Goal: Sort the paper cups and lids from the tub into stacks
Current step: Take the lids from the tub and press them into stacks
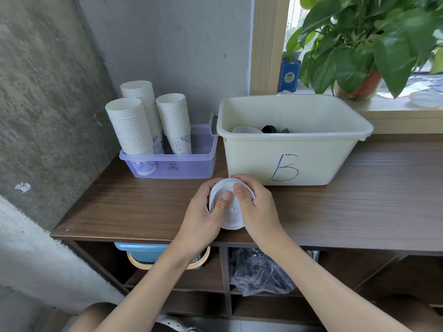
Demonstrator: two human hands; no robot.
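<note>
My view: left hand (201,216) and right hand (259,209) both grasp stack of white lids (230,219), thumbs on top, just in front of tub (263,161) marked B, at its left corner. Three cup stacks (148,121) stand in clear box (191,166) left of tub. More lids (247,129) inside tub.

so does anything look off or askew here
The three cup stacks in the purple bin lean away from upright, the front-left one most. Nothing looks spilled or damaged. Left hand and right hand grip the lid stack.
</note>
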